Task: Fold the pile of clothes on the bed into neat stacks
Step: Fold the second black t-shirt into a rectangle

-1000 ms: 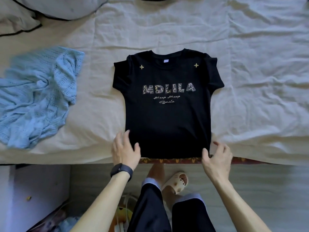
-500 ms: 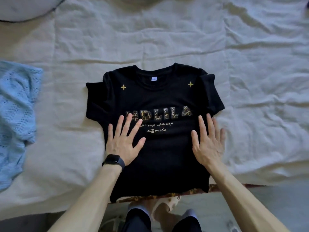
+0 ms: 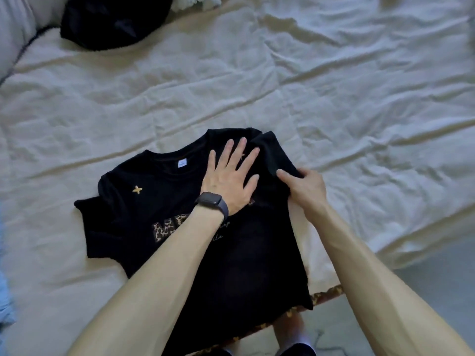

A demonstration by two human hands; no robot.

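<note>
A black T-shirt (image 3: 144, 209) with gold stars and leopard-print letters lies front up on the bed, its hem at the bed's near edge. My left hand (image 3: 228, 176), a dark watch on its wrist, presses flat with spread fingers on the shirt's upper right chest. My right hand (image 3: 303, 186) grips the shirt's right sleeve, which is lifted and folded inward over the shoulder. My left forearm hides much of the lettering.
The bed's cream sheet (image 3: 334, 98) is wrinkled all around the shirt. A dark garment (image 3: 110, 19) lies bunched at the far left by a pillow (image 3: 12, 29). A strip of light blue knit (image 3: 3, 304) shows at the left edge. The floor (image 3: 442, 286) lies at lower right.
Both hands slid up from the shirt's middle. The left hand now presses near the right shoulder, and the right hand has taken hold of the right sleeve and turned it inward. The view shifted.
</note>
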